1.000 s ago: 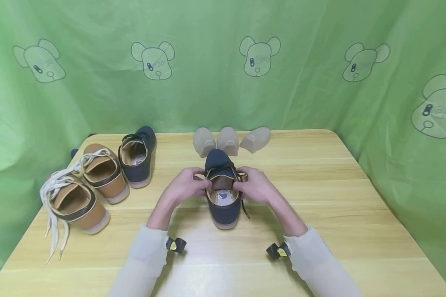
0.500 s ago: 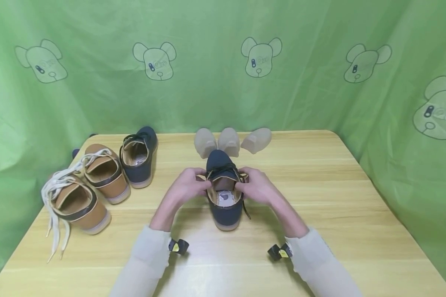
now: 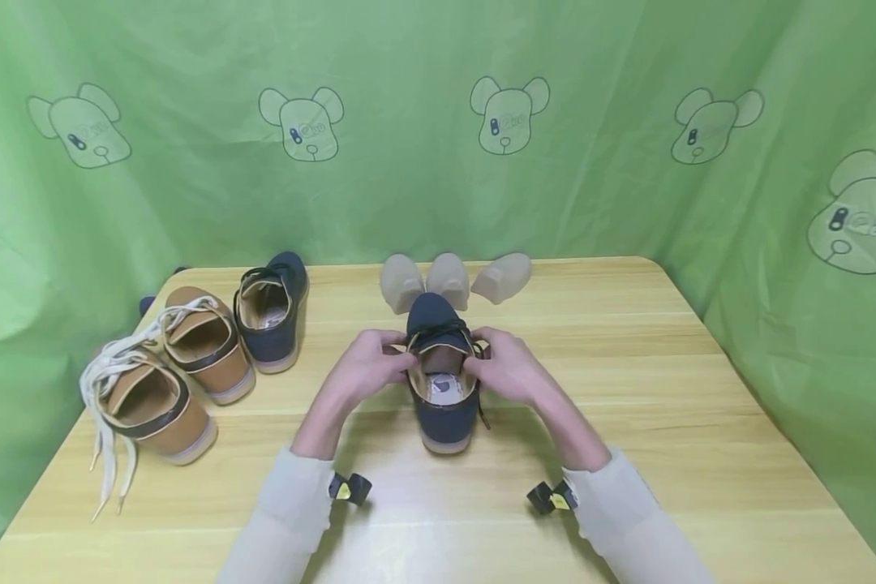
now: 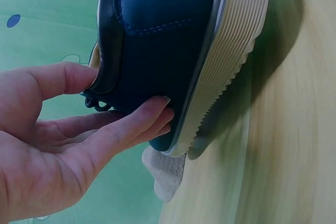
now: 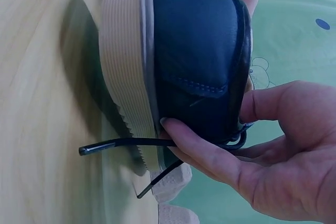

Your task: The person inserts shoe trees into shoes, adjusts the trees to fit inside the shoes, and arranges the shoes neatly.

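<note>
- Clock read from the head view; 12 = far edge of the desk [image 3: 664,405].
- Far left: a second dark shoe [image 3: 275,341], at 10 o'clock from the left hand and apart from it.
- Left hand [image 3: 367,362]: the held shoe [image 3: 445,422] lies at 3 o'clock from its grip, in contact. Grip is holding the shoe: thumb at the rim of the opening, fingers along the outer side. Forearm enters from 7 o'clock.
- Held shoe, mid-desk: long axis runs 12 to 6, toe at 12, heel at 6, opening upward. Its shadow stands apart from the sole in both wrist views; judged just clear of the desk. Neither hand nearer; one on each flank, about level.
- Beyond the toe, 11 to 2 o'clock: three grey inserts [image 3: 447,277]. Toe overlaps them in the head view; contact cannot be told.
- Right hand [image 3: 507,365]: shoe lies at 9 o'clock from its grip, in contact. Grip mirrors the left: thumb at the rim, fingertip on the side just above the sole; a loose lace [image 5: 128,142] sticks out beside the fingers. Forearm enters from 5 o'clock.
</note>
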`<state>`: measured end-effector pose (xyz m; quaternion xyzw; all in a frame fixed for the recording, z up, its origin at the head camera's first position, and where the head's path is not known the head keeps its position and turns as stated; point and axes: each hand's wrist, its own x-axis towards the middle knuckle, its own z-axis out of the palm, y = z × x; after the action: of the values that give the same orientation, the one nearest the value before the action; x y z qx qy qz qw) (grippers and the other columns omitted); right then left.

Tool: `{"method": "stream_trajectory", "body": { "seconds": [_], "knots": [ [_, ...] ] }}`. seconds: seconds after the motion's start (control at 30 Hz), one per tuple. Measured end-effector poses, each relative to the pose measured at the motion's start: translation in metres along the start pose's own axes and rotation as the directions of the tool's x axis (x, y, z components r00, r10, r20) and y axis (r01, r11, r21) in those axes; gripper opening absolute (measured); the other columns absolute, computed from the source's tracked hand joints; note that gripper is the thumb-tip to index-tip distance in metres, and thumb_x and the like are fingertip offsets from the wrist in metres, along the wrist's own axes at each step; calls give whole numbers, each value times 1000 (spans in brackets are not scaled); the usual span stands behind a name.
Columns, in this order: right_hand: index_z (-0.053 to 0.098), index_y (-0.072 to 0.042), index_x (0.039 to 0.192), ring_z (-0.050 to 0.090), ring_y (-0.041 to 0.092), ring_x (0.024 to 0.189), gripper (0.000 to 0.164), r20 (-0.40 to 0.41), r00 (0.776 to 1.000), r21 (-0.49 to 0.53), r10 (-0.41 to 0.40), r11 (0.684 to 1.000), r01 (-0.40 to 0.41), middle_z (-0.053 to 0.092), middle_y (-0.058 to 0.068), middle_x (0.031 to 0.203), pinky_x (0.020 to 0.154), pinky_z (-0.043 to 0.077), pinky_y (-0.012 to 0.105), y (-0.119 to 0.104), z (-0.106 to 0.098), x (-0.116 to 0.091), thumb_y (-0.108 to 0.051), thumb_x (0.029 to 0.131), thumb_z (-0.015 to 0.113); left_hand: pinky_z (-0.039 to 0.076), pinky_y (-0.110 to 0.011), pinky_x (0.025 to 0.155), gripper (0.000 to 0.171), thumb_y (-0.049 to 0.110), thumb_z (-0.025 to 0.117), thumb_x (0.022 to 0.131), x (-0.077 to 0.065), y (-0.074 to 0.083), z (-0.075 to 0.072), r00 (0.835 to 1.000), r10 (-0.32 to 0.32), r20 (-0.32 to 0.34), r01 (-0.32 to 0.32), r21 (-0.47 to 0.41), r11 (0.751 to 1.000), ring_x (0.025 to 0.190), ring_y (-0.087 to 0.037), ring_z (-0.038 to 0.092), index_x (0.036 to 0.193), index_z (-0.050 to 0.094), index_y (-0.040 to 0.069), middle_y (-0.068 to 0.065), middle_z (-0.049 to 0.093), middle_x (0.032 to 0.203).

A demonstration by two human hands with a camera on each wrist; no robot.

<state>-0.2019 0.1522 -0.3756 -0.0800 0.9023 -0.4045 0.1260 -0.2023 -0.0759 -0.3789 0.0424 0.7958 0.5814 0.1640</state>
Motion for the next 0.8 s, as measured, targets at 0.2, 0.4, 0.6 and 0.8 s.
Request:
{"method": "stream_trajectory", "body": {
  "seconds": [0.2, 0.4, 0.6, 0.8],
  "knots": [
    [51, 4, 139, 67, 20, 69, 51, 5, 1000, -13, -1, 1000, 1, 72, 18, 95, 60, 55, 31, -1, -2, -2, -12, 92, 59, 62, -35, 86, 42, 5, 64, 91, 0, 0, 2, 1000, 28, 13, -28, -20, 999, 95, -28, 75, 132, 63, -4, -23, 71, 120],
    [51, 5, 141, 68, 22, 73, 52, 1, 1000, -24, -12, 1000, 12, 71, 19, 96, 61, 55, 30, 0, -7, -2, -12, 92, 59, 62, -37, 86, 40, 5, 64, 91, 1, 5, 4, 999, 37, 14, -37, -13, 999, 90, -27, 76, 130, 65, -3, -22, 73, 116],
    [56, 5, 134, 60, 19, 71, 45, -36, 999, -59, -12, 998, 10, 68, 15, 91, 59, 51, 30, 4, -22, -6, -12, 92, 58, 59, -41, 91, 32, 12, 65, 88, 9, 24, 13, 997, 60, 53, -66, 104, 992, 80, -23, 77, 118, 72, 3, -16, 76, 105],
    [58, 6, 130, 59, 18, 70, 42, -50, 998, -92, -24, 996, 19, 68, 14, 90, 59, 49, 30, 3, -40, -12, -13, 92, 56, 56, -45, 95, 28, 14, 65, 91, 13, 40, 21, 995, 71, 74, -81, 145, 986, 80, -28, 77, 116, 71, 2, -15, 76, 103]
  ]
}}
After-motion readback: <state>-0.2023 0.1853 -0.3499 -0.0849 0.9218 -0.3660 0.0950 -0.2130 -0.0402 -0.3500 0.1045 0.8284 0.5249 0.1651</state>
